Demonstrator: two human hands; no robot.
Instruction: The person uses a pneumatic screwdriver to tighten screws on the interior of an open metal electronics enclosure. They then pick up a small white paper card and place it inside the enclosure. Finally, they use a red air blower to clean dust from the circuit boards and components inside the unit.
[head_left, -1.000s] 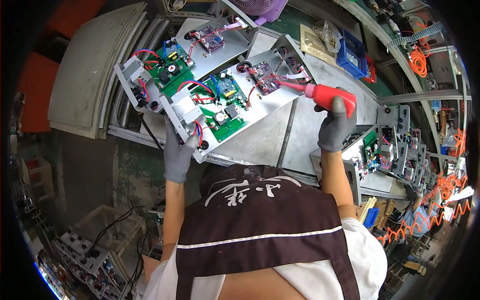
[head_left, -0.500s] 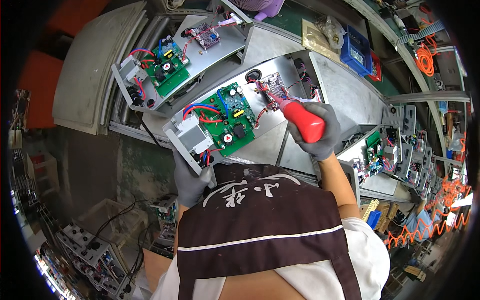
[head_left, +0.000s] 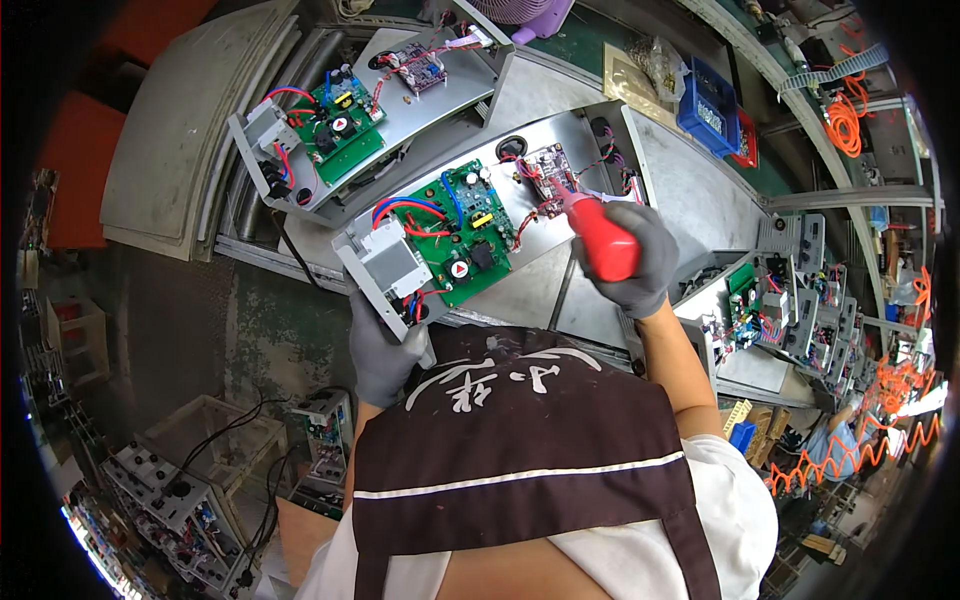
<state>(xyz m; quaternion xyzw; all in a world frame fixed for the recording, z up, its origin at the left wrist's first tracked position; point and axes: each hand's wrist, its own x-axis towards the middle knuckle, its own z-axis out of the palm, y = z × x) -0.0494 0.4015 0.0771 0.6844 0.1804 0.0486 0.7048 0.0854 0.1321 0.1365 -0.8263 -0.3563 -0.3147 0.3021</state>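
My right hand point(head_left: 645, 262), in a grey glove, is closed around a red squeeze bottle point(head_left: 610, 245) with a narrow pinkish nozzle. The nozzle points down at a small purplish circuit board point(head_left: 549, 176) with red wires; whether it touches cannot be made out. That board sits in an open metal chassis point(head_left: 540, 237), beside a larger green circuit board point(head_left: 462, 225) with blue and red cables. My left hand point(head_left: 383, 350), gloved too, grips the near left corner of this chassis, by a grey-white block point(head_left: 388, 262). Its fingers are partly hidden beneath the metal.
A second open chassis point(head_left: 410, 115) with similar boards lies behind on the bench. Blue point(head_left: 710, 108) and red point(head_left: 746, 140) bins stand at the far right. More units point(head_left: 745, 300) line the right side. Grey panels point(head_left: 190, 130) lean at the left, and orange coiled hoses point(head_left: 845, 125) hang right.
The bottle's nozzle has shifted slightly over the small board, and my right hand with it. The held chassis has edged a little to the right. Both grips remain the same.
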